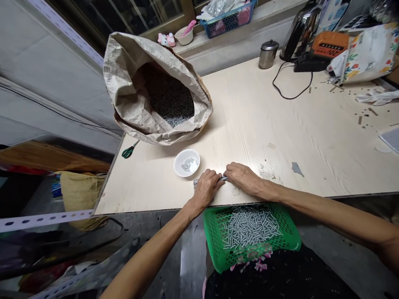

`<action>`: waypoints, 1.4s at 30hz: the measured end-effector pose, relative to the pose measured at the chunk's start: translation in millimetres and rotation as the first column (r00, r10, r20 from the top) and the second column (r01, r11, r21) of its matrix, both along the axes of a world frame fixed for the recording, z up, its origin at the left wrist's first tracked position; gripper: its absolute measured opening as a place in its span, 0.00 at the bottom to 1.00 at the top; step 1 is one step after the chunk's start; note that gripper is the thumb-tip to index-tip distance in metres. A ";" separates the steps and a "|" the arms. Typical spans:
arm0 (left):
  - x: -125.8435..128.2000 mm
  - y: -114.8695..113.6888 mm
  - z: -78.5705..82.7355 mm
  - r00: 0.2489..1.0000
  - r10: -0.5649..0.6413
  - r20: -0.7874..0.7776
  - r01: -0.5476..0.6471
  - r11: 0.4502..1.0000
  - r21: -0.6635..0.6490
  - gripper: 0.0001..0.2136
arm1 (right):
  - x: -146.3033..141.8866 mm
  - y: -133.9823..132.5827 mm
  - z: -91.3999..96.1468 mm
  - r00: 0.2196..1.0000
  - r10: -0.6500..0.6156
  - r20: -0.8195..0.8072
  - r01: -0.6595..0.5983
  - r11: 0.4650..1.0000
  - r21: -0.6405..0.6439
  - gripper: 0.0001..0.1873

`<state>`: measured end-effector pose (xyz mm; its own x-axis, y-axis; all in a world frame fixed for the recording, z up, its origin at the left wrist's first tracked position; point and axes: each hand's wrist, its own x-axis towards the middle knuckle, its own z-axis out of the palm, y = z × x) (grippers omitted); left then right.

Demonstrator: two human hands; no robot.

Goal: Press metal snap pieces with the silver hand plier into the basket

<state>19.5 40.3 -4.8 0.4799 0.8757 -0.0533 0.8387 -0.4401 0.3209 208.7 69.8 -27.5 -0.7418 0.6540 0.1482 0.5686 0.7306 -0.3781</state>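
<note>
My left hand (pixel 207 185) is closed around a slim grey metal piece (pixel 223 178) at the table's front edge. One end of it shows past my fingers on the left, the other points at my right hand (pixel 240 176). The fingertips of my right hand are pinched together at that end; what they hold is hidden. A white bowl (pixel 178 168) with several small springs inside stands just left of my hands. Below the table edge, a green plastic basket (pixel 213 245) on my lap holds a heap of small silvery springs (pixel 254 226).
A big woven sack (pixel 124 99) of dark and silvery small metal parts stands at the back left. Green-handled scissors (pixel 127 152) lie by the left edge. A metal canister (pixel 268 56), a kettle (pixel 301 31) and a black cord (pixel 291 98) are at the back right.
</note>
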 end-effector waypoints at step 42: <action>-31.6 -36.0 25.9 0.822 0.498 -0.275 -0.560 0.795 -0.234 0.11 | -24.9 -22.6 -16.2 0.988 0.006 -0.156 0.009 0.995 0.096 0.08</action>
<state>-12.1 4.3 21.1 -0.1008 0.9166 -0.3868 0.9687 0.1790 0.1718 183.8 47.2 -43.8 -0.7038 0.6321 0.3242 0.5093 0.7671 -0.3900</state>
